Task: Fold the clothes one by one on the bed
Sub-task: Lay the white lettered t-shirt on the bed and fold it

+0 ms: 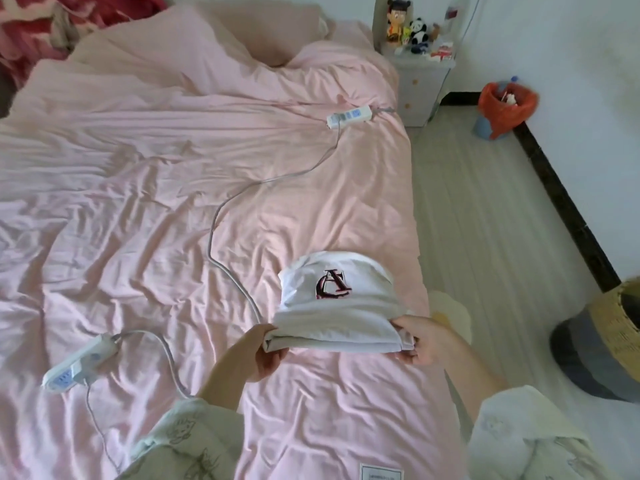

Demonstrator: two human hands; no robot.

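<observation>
Head view: white folded garment [336,299] with a dark monogram on top, already a compact rectangle of several layers, sitting on the pink bed [138,188] close to its right edge. The far end of the garment rests on the sheet; the near edge looks lifted slightly or just being pressed, can't tell which.

Handling, as a judgement: soft knit, light, limp, no stiffness, so layers will slide and fan open if held by one corner. Best held at both near corners with all layers pinched together, or supported from under the stack.

Left hand [259,351] is closed on the near-left corner of the garment, thumb over the top, fingers under. Right hand [424,341] is closed on the near-right corner, same pinch, stack edge visible between thumb and fingers. So the garment lies straight ahead of both hands, spanning between them, monogram facing up and away from the person.

Left of the garment: a grey cable [221,216] runs just beside its left edge, not under it as far as visible. It links a power strip [78,363] well to the garment's near-left and a white controller [349,116] well beyond the garment. Right of the garment: floor, a woven basket [620,327] on a dark base. Far beyond and right: bedside cabinet [420,81] with toys, red-lined bin [504,105]. No other loose clothes visible on the sheet; fold looks near finished.
</observation>
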